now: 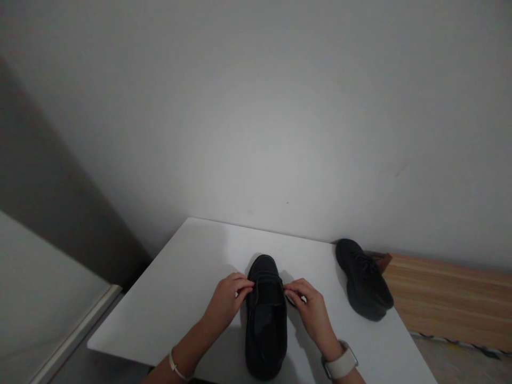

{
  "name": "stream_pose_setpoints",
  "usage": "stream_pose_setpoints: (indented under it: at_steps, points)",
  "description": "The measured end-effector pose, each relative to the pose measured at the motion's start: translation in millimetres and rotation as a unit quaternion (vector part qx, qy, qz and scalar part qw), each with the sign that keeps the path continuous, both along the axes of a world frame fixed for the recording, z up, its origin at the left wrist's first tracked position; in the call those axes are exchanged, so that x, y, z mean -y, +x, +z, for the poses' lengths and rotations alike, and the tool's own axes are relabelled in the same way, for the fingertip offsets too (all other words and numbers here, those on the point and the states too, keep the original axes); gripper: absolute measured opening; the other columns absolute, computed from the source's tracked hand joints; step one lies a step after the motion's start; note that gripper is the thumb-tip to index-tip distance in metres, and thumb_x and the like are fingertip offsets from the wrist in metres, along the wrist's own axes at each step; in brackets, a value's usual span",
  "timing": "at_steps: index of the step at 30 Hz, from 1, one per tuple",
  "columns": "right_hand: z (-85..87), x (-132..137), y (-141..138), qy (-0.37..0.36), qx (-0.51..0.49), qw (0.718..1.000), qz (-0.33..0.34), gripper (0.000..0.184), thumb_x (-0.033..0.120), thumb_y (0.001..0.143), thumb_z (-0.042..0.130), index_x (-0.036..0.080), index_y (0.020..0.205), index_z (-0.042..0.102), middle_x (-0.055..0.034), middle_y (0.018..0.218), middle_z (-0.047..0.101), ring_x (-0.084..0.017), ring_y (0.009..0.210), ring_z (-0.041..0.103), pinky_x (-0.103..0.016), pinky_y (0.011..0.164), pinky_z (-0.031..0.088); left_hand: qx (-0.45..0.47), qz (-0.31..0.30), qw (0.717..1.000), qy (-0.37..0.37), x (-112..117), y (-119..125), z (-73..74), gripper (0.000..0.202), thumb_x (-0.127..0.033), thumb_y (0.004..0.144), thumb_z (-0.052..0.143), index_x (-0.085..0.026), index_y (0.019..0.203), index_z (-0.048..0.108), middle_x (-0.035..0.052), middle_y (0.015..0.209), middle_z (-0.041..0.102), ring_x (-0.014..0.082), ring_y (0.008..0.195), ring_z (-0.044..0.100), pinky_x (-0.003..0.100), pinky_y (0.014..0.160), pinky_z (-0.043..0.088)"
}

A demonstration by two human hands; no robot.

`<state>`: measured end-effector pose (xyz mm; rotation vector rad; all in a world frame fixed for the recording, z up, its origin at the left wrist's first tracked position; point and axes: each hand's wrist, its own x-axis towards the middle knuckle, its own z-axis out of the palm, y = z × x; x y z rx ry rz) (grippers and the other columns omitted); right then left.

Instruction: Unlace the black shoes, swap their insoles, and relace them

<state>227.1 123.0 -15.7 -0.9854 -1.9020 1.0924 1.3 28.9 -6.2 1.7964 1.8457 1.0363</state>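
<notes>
A black shoe (266,328) rests on the white table, its toe pointing away from me and its opening toward me. My left hand (228,296) pinches at the left edge of the shoe's upper, thumb and fingertips together; what lies between them is too small to make out. On the opposite edge, my right hand (306,301) is closed in a pinch, with a thin dark shoelace (291,302) curving below its fingertips. A second black shoe (364,280), with laces across its top, lies at an angle to the right.
The white table (192,266) stands against a grey wall (256,133). Beyond its right edge is a wood-grain board (452,298). A white panel with a pale edge (76,333) is at the lower left.
</notes>
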Motion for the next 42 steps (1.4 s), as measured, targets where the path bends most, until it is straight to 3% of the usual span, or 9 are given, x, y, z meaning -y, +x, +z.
stream_pose_setpoints:
  at_steps: [7,10,16,22,29,33,36,42]
  points:
    - [-6.5,1,-2,-0.023,0.000,1.000,0.011,0.021,0.034,0.088,0.062,0.020,0.097,0.074,-0.0073,0.092,0.073,-0.024,0.087,0.068,-0.035,0.080,0.053,-0.002,-0.013,0.999,-0.047,1,9,21.5,0.026,-0.030,0.095,0.053,-0.018,0.114,0.067,0.0064,0.097,0.074,0.0181,0.084,0.069,0.028,0.078,0.054]
    - [-9.2,-2,-3,-0.029,0.002,1.000,0.001,0.016,0.032,0.087,0.063,0.019,0.089,0.071,-0.0062,0.085,0.072,-0.023,0.081,0.067,-0.034,0.077,0.053,-0.036,-0.044,0.996,-0.074,1,13,34.2,0.032,-0.037,0.091,0.059,-0.021,0.118,0.067,0.0067,0.098,0.071,0.0194,0.086,0.068,0.029,0.079,0.054]
    - [-6.8,-6,-3,-0.017,0.011,1.000,-0.014,0.015,0.033,0.083,0.067,0.019,0.078,0.073,-0.0068,0.080,0.070,-0.024,0.078,0.065,-0.035,0.073,0.051,-0.137,-0.068,0.980,-0.129,-8,24,50.4,0.024,-0.017,0.088,0.052,-0.015,0.103,0.069,0.0118,0.102,0.066,0.0230,0.094,0.066,0.034,0.086,0.053]
    - [-1.4,-1,-1,-0.008,0.021,1.000,0.022,0.022,0.027,0.088,0.055,0.020,0.091,0.076,-0.0091,0.095,0.071,-0.023,0.084,0.067,-0.036,0.076,0.055,-0.221,-0.052,0.958,-0.175,-18,38,53.3,0.028,-0.007,0.084,0.044,-0.011,0.103,0.065,0.0152,0.105,0.066,0.0272,0.098,0.066,0.040,0.090,0.054]
    - [8.3,6,-7,0.025,0.057,0.997,0.045,0.027,0.019,0.093,0.046,0.017,0.114,0.063,-0.0102,0.099,0.068,-0.022,0.091,0.068,-0.037,0.082,0.057,-0.258,-0.063,0.943,-0.200,-19,41,60.2,0.033,-0.002,0.084,0.042,-0.010,0.107,0.064,0.0165,0.110,0.066,0.0288,0.103,0.066,0.042,0.093,0.054]
    - [30.8,11,-11,0.069,0.110,0.988,0.084,0.030,0.021,0.099,0.038,0.019,0.110,0.066,-0.0093,0.102,0.065,-0.021,0.095,0.065,-0.036,0.087,0.054,-0.265,-0.067,0.940,-0.204,-21,41,61.4,0.032,-0.001,0.087,0.041,-0.011,0.107,0.064,0.0137,0.110,0.066,0.0264,0.102,0.067,0.043,0.092,0.055]
    - [46.3,15,-17,0.092,0.171,0.975,0.104,0.028,0.017,0.097,0.042,0.019,0.103,0.069,-0.0090,0.102,0.062,-0.020,0.095,0.064,-0.034,0.089,0.052,-0.264,-0.061,0.942,-0.199,-21,42,59.4,0.032,-0.003,0.089,0.040,-0.012,0.107,0.065,0.0146,0.111,0.066,0.0275,0.102,0.067,0.044,0.091,0.055]
    - [52.9,17,-36,0.118,0.286,0.948,0.078,0.027,-0.002,0.082,0.048,0.013,0.091,0.069,-0.0139,0.101,0.060,-0.024,0.087,0.063,-0.039,0.085,0.052,-0.245,-0.045,0.950,-0.189,-18,43,56.5,0.035,-0.003,0.089,0.038,-0.013,0.108,0.065,0.0159,0.110,0.067,0.0292,0.102,0.067,0.045,0.092,0.055]
